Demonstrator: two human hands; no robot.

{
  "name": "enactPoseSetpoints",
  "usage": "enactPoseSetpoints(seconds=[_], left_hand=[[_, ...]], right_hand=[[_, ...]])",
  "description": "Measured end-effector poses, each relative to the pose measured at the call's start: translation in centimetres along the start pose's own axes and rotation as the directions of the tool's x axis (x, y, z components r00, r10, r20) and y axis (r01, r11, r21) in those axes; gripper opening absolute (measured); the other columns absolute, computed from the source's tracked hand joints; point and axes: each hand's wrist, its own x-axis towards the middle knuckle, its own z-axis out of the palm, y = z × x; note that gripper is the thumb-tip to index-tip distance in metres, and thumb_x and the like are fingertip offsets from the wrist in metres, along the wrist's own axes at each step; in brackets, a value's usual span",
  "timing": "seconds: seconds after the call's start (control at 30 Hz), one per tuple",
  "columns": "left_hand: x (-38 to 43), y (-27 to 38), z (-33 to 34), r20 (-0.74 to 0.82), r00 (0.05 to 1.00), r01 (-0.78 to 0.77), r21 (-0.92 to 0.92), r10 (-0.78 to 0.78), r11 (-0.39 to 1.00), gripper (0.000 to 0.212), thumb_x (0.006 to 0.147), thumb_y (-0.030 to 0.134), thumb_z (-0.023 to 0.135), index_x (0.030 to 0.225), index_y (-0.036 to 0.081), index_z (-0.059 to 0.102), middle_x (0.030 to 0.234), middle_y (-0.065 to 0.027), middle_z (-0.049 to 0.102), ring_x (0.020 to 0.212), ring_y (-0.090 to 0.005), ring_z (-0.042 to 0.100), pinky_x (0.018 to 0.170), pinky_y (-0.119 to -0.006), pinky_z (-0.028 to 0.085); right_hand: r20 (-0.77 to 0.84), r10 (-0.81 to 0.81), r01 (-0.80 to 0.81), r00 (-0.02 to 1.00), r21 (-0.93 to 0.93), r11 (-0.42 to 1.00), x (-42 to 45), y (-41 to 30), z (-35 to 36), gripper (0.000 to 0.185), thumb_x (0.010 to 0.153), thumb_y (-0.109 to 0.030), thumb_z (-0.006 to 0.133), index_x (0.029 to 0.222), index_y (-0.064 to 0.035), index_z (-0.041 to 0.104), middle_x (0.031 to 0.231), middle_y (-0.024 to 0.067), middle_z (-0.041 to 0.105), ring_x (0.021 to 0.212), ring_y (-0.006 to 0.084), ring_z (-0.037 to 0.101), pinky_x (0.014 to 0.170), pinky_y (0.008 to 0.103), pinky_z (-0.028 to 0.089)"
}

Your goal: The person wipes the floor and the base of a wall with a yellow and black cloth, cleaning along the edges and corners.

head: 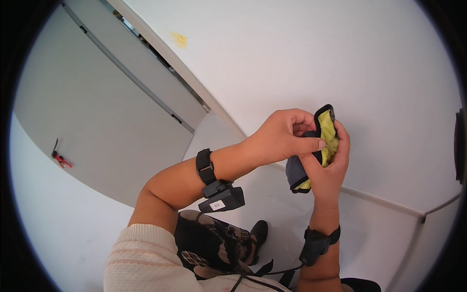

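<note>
Both my hands hold a folded microfibre cloth (328,137), grey on one face and yellow-green on the other, with black edging. My left hand (290,135) grips it from the left, its thumb pressed on the yellow face. From below and the right, my right hand (328,171) wraps the cloth, fingers behind it. Dark smudges show on the yellow pile. The cloth is raised in front of a white panel or tabletop (292,54); whether it touches that surface I cannot tell. A yellow stain (179,39) marks the white surface at upper left.
A grey panel (109,109) with a metal strip stands at left. Red-handled pliers or cutters (61,158) lie or hang by its lower edge. Black devices are strapped to my left forearm (222,197) and right forearm (317,244), with cables running to my waist.
</note>
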Motion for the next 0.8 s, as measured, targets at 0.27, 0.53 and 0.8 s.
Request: enactPoseSetpoints(seconds=[0.27,0.53,0.8], left_hand=[[0.7,-0.2,0.6,-0.136,0.983,0.13,0.059,-0.121,0.99,0.013,0.084,0.013,0.058,0.093,0.004,0.058,0.086,0.0004,0.06,0.082,-0.0062,0.053,0.073,-0.021,0.043],[0.0,-1.1,-1.6,-0.297,0.951,-0.037,-0.388,-0.087,0.921,0.01,0.087,0.016,0.049,0.094,0.01,0.049,0.084,0.0014,0.053,0.074,-0.0076,0.049,0.066,-0.023,0.041],[-1.6,-4.6,-1.9,-0.146,0.989,-0.086,-0.495,0.014,0.865,0.021,0.097,0.023,0.05,0.105,0.005,0.054,0.09,0.0014,0.056,0.08,-0.0053,0.052,0.07,-0.022,0.044]], right_hand=[[-0.031,0.287,-0.247,0.957,0.426,0.87,0.6,0.4,-0.9,0.03,0.088,-0.015,0.06,0.114,-0.0029,0.052,0.11,0.005,0.054,0.102,0.013,0.05,0.089,0.0276,0.042],[-0.059,-0.061,0.064,0.996,0.057,0.996,1.9,1.9,0.7,0.012,0.083,-0.004,0.057,0.094,-0.0016,0.061,0.114,0.0084,0.056,0.106,0.0198,0.052,0.092,0.033,0.041],[0.245,-0.012,-0.062,0.969,0.288,0.956,0.6,5.5,1.3,0.046,0.07,-0.009,0.077,0.106,-0.0043,0.049,0.117,0.0117,0.053,0.107,0.0182,0.051,0.092,0.0344,0.043]])
